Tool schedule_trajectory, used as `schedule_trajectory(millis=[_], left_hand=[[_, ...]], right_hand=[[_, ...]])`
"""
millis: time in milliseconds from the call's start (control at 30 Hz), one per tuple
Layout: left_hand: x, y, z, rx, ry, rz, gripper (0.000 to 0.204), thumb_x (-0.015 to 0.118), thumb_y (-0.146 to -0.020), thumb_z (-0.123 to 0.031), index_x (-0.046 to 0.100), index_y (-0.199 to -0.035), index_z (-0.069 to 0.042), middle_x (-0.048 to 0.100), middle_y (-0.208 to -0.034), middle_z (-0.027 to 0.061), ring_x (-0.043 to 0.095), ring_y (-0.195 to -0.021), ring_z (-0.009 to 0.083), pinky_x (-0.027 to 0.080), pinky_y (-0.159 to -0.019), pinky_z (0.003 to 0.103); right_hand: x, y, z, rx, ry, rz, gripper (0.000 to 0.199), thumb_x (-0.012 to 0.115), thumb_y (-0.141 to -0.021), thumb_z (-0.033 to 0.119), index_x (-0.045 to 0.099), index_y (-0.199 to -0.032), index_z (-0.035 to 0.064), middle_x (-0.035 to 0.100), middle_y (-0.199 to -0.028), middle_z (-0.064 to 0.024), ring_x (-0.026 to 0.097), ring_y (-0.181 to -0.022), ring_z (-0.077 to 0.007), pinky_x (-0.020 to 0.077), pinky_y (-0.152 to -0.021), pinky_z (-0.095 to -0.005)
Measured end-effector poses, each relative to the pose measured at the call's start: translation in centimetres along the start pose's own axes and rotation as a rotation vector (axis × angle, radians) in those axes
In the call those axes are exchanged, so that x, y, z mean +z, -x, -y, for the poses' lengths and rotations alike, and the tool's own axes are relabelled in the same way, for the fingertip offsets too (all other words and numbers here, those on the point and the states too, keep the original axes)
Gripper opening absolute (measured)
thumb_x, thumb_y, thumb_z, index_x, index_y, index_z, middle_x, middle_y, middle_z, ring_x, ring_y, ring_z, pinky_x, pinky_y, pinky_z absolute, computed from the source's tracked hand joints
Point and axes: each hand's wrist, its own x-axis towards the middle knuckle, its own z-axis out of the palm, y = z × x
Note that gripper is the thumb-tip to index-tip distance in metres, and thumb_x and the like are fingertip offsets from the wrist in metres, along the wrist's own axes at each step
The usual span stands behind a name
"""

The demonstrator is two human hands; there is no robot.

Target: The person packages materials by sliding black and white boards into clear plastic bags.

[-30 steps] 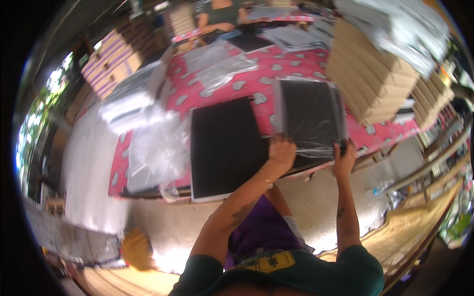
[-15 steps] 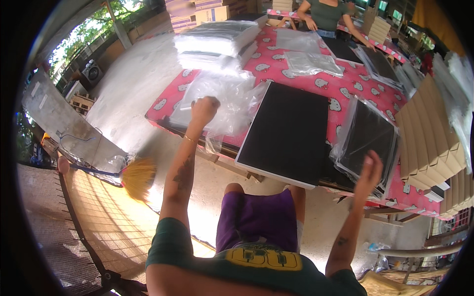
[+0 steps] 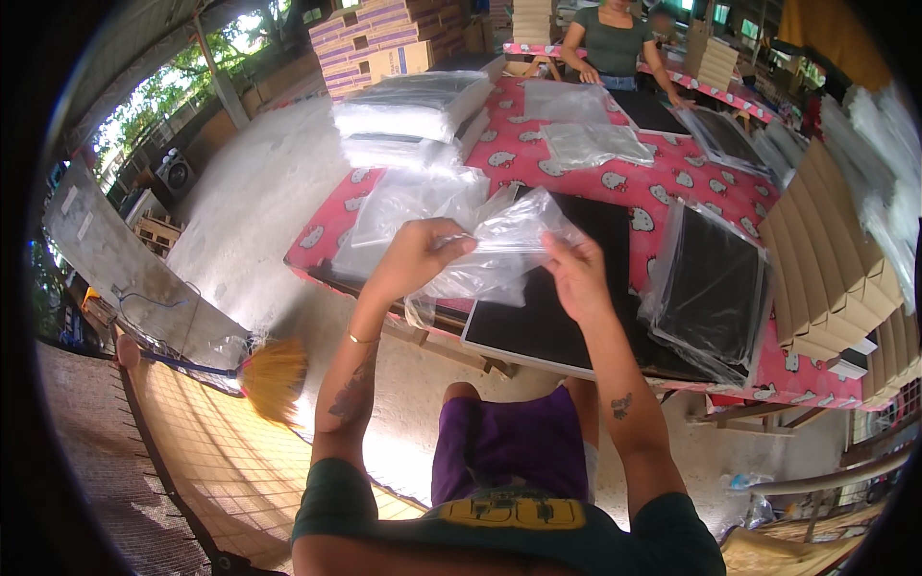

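Note:
A clear plastic bag (image 3: 523,230) is stretched between my two hands above the near edge of the table. My left hand (image 3: 423,254) pinches its left side between thumb and fingers. On the other side, my right hand (image 3: 578,274) grips the bag's edge. Beneath it lies a flat black panel with a white edge (image 3: 547,331), partly covered by the bag and my hands. More loose clear bags (image 3: 384,216) are heaped to the left of the panel. Right of it rests a black panel in clear plastic (image 3: 715,283).
A pink patterned cloth (image 3: 615,182) covers the table. Wrapped panels (image 3: 413,115) are stacked at its far left, folded cardboard pieces (image 3: 826,254) at its right. Across the table stands a person (image 3: 615,48) handling black panels. A yellow broom (image 3: 274,379) is on my left.
My left hand has moved right with the clear bag. My right hand has come left from beside the wrapped panel and taken hold of the bag's other side.

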Motion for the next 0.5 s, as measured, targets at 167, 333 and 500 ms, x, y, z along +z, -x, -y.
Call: schedule_trajectory(millis=[167,333,500], left_hand=[[1.4,-0.3,2.6,-0.125,0.235,-0.126,0.034,0.058,-0.094,-0.027,0.056,-0.074,0.000,0.038,-0.062,-0.0091,0.031,-0.061,0.0030,0.028,-0.054,0.022],[4.0,-1.9,3.9,-0.151,0.422,-0.112,0.034,0.055,-0.095,-0.030,0.057,-0.071,-0.006,0.044,-0.063,-0.0093,0.035,-0.060,0.0014,0.030,-0.054,0.021],[6.9,-3.2,6.3,-0.381,0.908,-0.225,0.028,0.050,-0.097,-0.026,0.060,-0.096,0.000,0.063,-0.083,0.0061,0.059,-0.072,0.0117,0.048,-0.064,0.026]], right_hand=[[-4.1,-0.2,1.6,-0.159,-0.048,-0.130,0.038,0.063,-0.089,0.023,0.051,-0.120,0.0062,0.056,-0.108,-0.0079,0.056,-0.101,-0.0183,0.0471,-0.086,-0.0364],[-4.4,1.7,0.6,0.071,0.100,-0.177,0.074,0.063,-0.087,0.040,0.025,-0.144,0.0131,0.030,-0.144,-0.0155,0.031,-0.132,-0.0277,0.0285,-0.105,-0.0486],[-2.2,5.0,-0.4,-0.540,0.855,-0.441,0.062,0.074,-0.078,0.027,0.044,-0.129,0.0061,0.039,-0.127,-0.0172,0.039,-0.118,-0.0295,0.0311,-0.101,-0.0432]])
